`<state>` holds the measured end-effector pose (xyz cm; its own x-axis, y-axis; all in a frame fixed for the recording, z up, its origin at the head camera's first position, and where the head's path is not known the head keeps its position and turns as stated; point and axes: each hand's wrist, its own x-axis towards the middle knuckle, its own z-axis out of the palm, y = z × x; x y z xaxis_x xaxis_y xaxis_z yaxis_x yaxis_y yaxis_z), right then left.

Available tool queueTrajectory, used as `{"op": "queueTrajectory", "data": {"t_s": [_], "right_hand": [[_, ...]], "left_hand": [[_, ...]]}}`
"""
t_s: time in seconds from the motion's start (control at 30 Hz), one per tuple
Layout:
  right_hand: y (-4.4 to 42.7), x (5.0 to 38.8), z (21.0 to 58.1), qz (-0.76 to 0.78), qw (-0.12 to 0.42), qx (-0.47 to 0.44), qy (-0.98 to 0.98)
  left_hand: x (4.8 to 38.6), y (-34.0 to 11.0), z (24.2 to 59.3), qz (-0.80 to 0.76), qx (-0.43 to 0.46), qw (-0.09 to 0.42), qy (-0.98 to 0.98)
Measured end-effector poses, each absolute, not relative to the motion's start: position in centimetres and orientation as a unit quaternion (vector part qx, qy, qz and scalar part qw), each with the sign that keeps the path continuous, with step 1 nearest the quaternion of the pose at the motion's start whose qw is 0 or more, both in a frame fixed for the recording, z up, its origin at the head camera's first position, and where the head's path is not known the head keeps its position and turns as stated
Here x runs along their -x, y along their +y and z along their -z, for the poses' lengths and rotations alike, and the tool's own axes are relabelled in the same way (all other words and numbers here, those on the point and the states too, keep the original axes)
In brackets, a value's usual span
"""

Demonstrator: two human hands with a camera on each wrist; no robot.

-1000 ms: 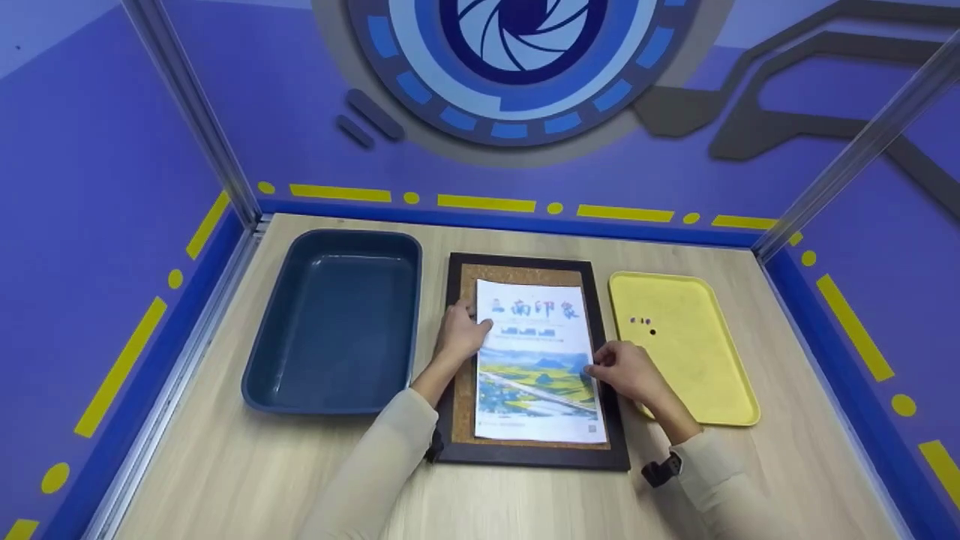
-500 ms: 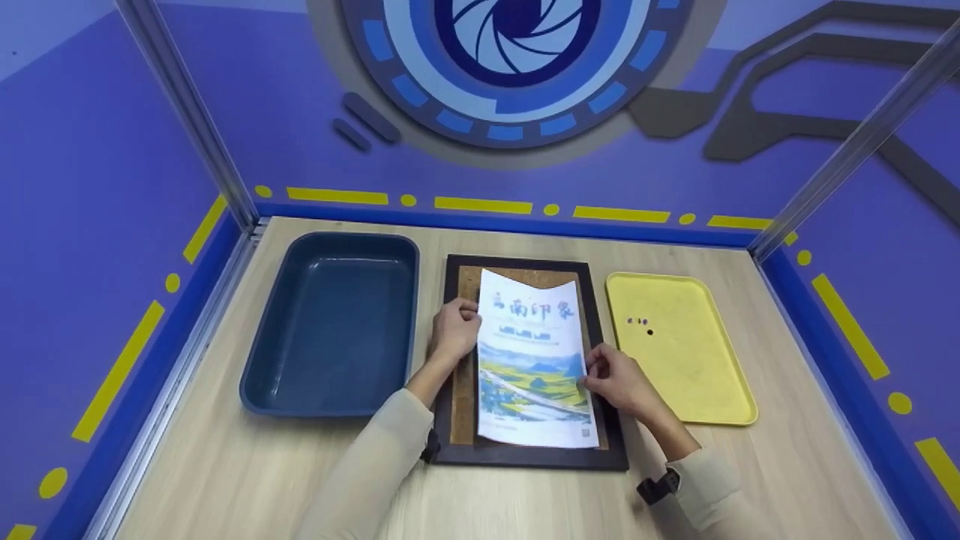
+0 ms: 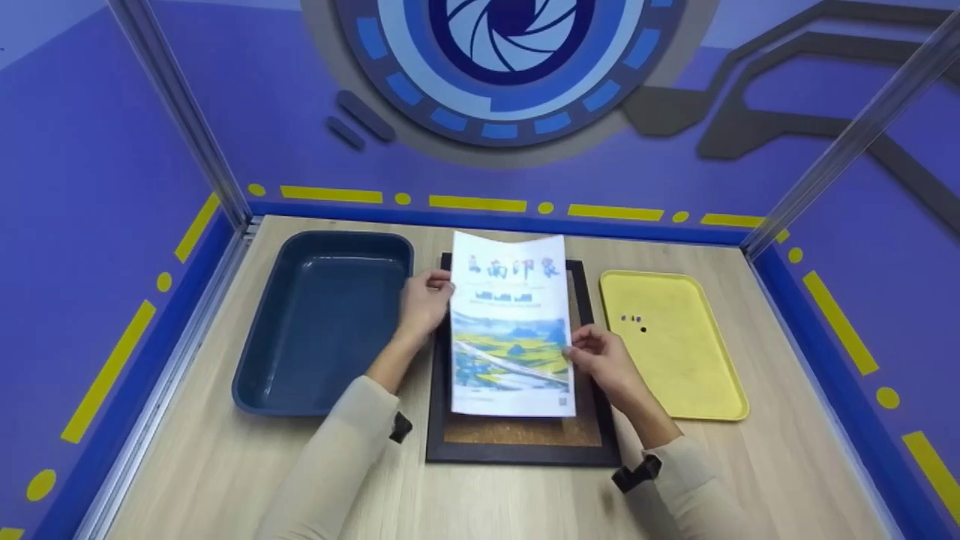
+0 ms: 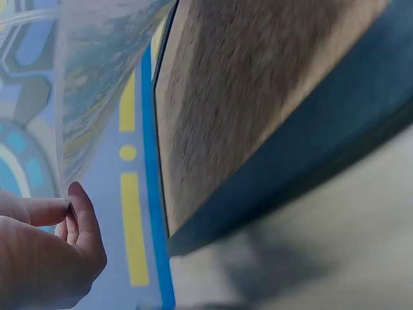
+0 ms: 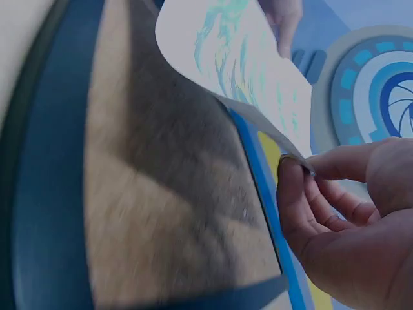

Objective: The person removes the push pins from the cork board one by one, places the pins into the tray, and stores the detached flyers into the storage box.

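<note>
A printed paper poster (image 3: 511,330) with a landscape picture is held up between both hands, raised off a dark-framed cork board (image 3: 525,454). My left hand (image 3: 425,304) pinches its left edge, thumb against fingers, as the left wrist view confirms for that hand (image 4: 55,252). The right edge is pinched by my right hand (image 3: 611,367), lower down than the left. In the right wrist view the right hand (image 5: 348,213) grips the sheet's rim, and the poster (image 5: 239,58) bows in the middle. Bare cork (image 5: 168,174) shows beneath, with a shadow across it.
To the left stands a deep dark-blue tray (image 3: 330,337). A shallow yellow tray (image 3: 686,375) lies on the right, with several tiny dark pins (image 3: 634,319) in it. All sit on a pale wooden table (image 3: 495,502), with blue walls (image 3: 285,135) behind and at both sides.
The poster, first lying over the cork, has been lifted off by both hands and carried up and slightly left. More of the cork at the board's lower end shows now.
</note>
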<state>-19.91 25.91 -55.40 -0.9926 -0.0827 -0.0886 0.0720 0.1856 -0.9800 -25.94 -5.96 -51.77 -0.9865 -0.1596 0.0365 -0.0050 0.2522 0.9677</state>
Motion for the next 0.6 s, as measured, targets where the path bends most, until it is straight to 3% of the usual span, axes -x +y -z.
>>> {"op": "queueTrajectory", "data": {"t_s": [0.37, 0.6], "right_hand": [[19.9, 21.1, 53.5, 0.71, 0.084, -0.007, 0.699], [15.5, 22.5, 53.2, 0.752, 0.095, 0.005, 0.653]], "left_hand": [[26.2, -13.7, 49.9, 0.61, -0.09, 0.037, -0.786], [26.7, -17.8, 48.5, 0.597, -0.102, 0.054, -0.794]]}}
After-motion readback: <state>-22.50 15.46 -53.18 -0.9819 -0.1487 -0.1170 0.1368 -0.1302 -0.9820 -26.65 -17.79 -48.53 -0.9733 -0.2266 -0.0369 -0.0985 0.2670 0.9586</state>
